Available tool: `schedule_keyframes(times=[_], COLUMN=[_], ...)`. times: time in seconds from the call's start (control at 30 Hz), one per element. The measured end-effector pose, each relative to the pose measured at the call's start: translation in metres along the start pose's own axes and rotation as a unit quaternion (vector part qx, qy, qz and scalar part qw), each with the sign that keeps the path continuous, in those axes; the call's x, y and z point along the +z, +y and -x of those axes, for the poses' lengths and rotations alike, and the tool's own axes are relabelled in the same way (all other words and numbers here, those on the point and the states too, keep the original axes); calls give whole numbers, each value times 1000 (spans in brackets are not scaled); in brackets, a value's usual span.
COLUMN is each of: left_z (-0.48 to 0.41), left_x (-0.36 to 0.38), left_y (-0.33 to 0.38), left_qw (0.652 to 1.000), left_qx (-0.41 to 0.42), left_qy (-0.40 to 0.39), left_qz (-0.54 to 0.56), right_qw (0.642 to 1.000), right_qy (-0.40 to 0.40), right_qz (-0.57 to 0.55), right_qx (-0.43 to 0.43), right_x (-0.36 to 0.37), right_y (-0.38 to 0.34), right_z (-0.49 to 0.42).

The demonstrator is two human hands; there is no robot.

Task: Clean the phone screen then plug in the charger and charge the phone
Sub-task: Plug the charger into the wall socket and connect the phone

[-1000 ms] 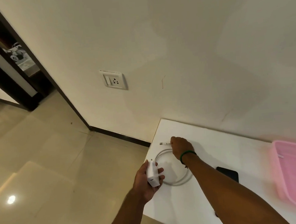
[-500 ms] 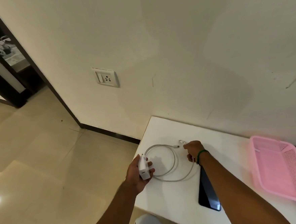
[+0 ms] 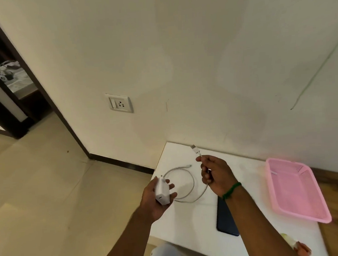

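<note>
My left hand (image 3: 156,200) holds a white charger adapter (image 3: 162,192) over the table's left edge. My right hand (image 3: 215,174) pinches the white cable (image 3: 190,186) just below its USB plug (image 3: 195,148), which points up. The rest of the cable lies looped on the white table (image 3: 191,226), its small far end near the left. A dark phone (image 3: 226,219) lies flat on the table, partly hidden under my right forearm. A white wall socket with a switch (image 3: 119,103) sits on the wall, up and to the left.
A pink plastic basket (image 3: 294,191) stands on the table's right side. Something small and pale lies at the table's front right corner (image 3: 292,243). A dark doorway (image 3: 7,83) opens at the far left, with beige tiled floor below it.
My right hand has lifted the cable's USB end off the table and raised it. The left hand keeps holding the adapter. The view has shifted, showing more of the phone and basket.
</note>
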State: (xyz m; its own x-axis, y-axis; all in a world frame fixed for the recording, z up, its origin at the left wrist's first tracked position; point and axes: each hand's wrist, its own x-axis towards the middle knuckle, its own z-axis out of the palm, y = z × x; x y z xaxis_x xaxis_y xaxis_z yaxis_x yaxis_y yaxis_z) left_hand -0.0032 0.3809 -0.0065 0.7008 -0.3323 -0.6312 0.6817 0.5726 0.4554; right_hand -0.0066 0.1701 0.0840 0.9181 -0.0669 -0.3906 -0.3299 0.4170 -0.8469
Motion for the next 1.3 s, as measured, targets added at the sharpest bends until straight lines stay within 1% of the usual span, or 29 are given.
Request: schedule_keyframes(times=[0.13,0.23,0.3,0.33,0.47,0.57,0.7,0.8,0.93,1.03,1.1,1.2,1.3], left_z=[24,39,45,47,54,59,70,81,94,103,107,113,119], left_x=[15,28,34,37,43,50,63,74,87,97,103,110,117], left_y=[2,0,-3,-4,-3,0,6,9,12,12,10,4,0], left_qw=[992,984,985,989,996,996,997,996,993,991,991,992,991], left_qx=[-51,-54,-40,-33,-5,13,50,75,103,112,113,114,113], left_qy=[-79,-111,-111,-107,-82,-51,-15,-18,-43,-60,-60,-40,-19], left_qz=[-79,-131,-124,-99,35,78,59,49,45,41,38,45,66], right_qw=[997,992,990,990,993,992,980,971,965,947,939,925,920], right_qy=[3,3,0,-2,-4,-1,0,-18,-25,-10,3,22,41], right_qz=[-53,-99,-111,-105,-49,20,115,151,187,246,261,296,304], right_qx=[-48,-77,-88,-93,-107,-123,-164,-186,-183,-209,-221,-238,-244], right_x=[14,20,22,22,20,22,33,44,53,57,59,63,64], right_y=[-35,-58,-68,-70,-63,-46,-25,-13,1,10,14,20,22], right_z=[19,31,39,43,65,83,111,133,154,163,166,167,165])
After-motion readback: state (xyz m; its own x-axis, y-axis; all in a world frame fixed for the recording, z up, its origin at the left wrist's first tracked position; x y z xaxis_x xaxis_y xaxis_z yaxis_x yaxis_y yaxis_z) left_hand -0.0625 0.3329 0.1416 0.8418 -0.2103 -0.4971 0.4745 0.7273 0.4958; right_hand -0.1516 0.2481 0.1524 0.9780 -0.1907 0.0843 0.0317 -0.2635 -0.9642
